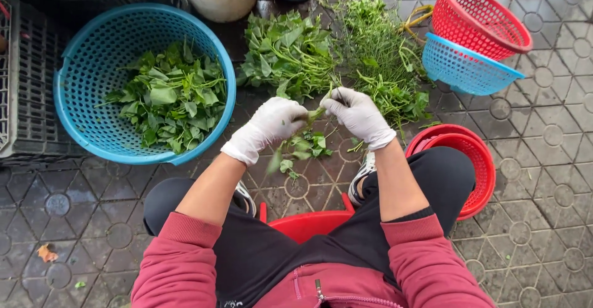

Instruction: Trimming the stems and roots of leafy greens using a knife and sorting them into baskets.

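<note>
No packages, labels, signs, screens.

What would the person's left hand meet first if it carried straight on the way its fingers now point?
The left hand points rightward, so it would first meet the green sprig it pinches, then the right hand just beyond. Depth is hard to judge from above.

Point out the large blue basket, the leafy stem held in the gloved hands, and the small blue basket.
large blue basket (74, 107): head view, bare inner wall at left.
leafy stem (316, 114): head view, stalk between both hands.
small blue basket (460, 67): head view, outer mesh wall.
</note>
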